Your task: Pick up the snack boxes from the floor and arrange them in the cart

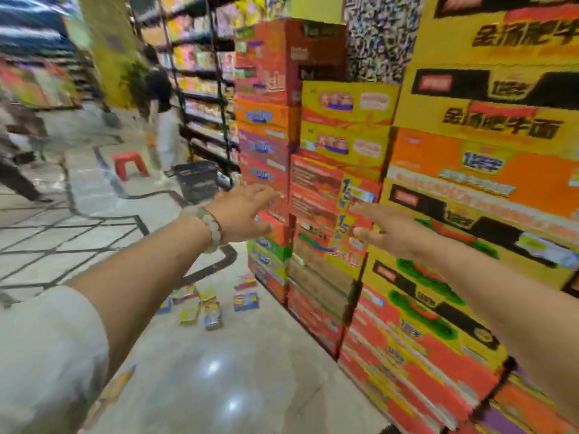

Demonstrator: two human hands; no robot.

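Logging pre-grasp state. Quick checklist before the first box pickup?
1. Left hand free: ok, fingers spread, holds nothing.
2. Right hand free: ok, open, holds nothing.
3. Snack boxes located: ok, scattered on the floor beside the carton stack.
4. Hands at the boxes: not ok, both are raised in front of the stack, well above them.
5. Cart in view: cannot tell, only a dark basket shows further down the aisle.
6. Image sharpness for a grip: not ok, frame is blurred.
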